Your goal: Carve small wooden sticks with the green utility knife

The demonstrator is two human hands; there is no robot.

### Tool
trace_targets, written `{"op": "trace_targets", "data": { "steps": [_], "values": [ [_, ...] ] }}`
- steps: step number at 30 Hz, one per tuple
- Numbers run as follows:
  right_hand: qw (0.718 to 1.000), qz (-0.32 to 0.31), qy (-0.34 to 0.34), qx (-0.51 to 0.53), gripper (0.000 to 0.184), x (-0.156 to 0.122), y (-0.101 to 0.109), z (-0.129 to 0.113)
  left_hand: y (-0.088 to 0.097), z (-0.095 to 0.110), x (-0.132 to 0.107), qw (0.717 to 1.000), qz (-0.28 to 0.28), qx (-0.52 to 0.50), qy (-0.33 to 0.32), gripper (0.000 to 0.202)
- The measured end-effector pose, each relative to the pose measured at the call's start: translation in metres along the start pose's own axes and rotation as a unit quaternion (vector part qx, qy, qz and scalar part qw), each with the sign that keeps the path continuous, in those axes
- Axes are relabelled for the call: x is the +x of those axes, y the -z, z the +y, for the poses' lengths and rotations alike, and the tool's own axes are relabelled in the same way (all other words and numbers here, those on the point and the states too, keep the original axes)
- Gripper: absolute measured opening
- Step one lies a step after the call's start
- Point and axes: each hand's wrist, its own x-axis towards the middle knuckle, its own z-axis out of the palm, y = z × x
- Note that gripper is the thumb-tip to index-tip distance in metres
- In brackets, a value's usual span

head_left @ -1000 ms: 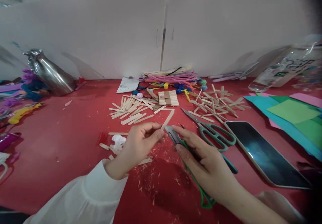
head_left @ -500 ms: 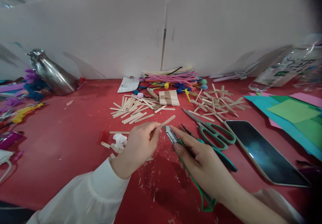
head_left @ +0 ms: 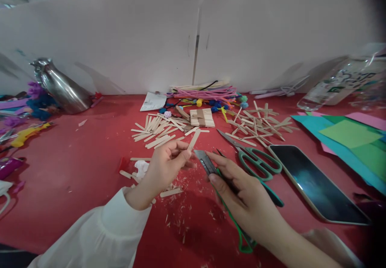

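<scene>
Between thumb and fingers, my left hand (head_left: 169, 167) pinches a wooden craft stick (head_left: 194, 139) that points up and away. My right hand (head_left: 244, 191) is wrapped round a utility knife (head_left: 206, 163) with a green outline on its handle. The knife's blade is out, its tip close beside the stick; whether they touch I cannot tell. Wood shavings (head_left: 182, 215) lie on the red table under both hands. A short stick (head_left: 171, 192) rests below my left hand, and a crumpled white tissue (head_left: 141, 168) lies beside that wrist.
Behind my hands lie loose craft sticks (head_left: 153, 129), a bundled stack of sticks (head_left: 202, 117) and pipe cleaners (head_left: 205, 92). To the right are green-handled scissors (head_left: 259, 161), a phone (head_left: 316, 183), coloured paper (head_left: 350, 133) and a bottle (head_left: 340, 83). A metal jug (head_left: 62, 85) stands left.
My left hand has turned, its fingers loosening and spreading, and the craft stick now stands steeper with its wide face showing. My right hand keeps the knife in nearly the same spot.
</scene>
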Motion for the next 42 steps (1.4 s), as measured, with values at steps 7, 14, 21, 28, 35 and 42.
{"op": "trace_targets", "data": {
  "steps": [7, 14, 21, 28, 35, 42],
  "values": [
    [1.000, 0.019, 0.008, -0.021, 0.036, 0.000, 0.001, -0.001, -0.002, 0.002, -0.006, 1.000, -0.006, -0.004, -0.014, 0.008],
    [1.000, 0.013, -0.010, -0.023, 0.036, 0.002, 0.003, -0.004, -0.006, -0.001, -0.012, 0.995, 0.008, 0.068, -0.072, 0.010],
    [1.000, 0.003, -0.021, 0.012, 0.038, -0.001, 0.000, -0.005, -0.005, -0.010, -0.017, 0.977, 0.034, 0.159, -0.136, 0.016],
    [0.995, -0.023, -0.060, 0.081, 0.042, 0.001, -0.002, -0.004, -0.005, -0.010, -0.020, 0.953, 0.055, 0.243, -0.171, 0.015],
    [0.997, -0.009, -0.042, 0.064, 0.041, 0.002, -0.001, 0.001, -0.006, -0.006, -0.015, 0.985, 0.027, 0.132, -0.106, 0.014],
    [0.986, -0.043, -0.077, 0.143, 0.045, 0.007, 0.004, -0.002, -0.003, 0.000, -0.010, 0.991, 0.026, 0.085, -0.097, 0.011]
  ]
}}
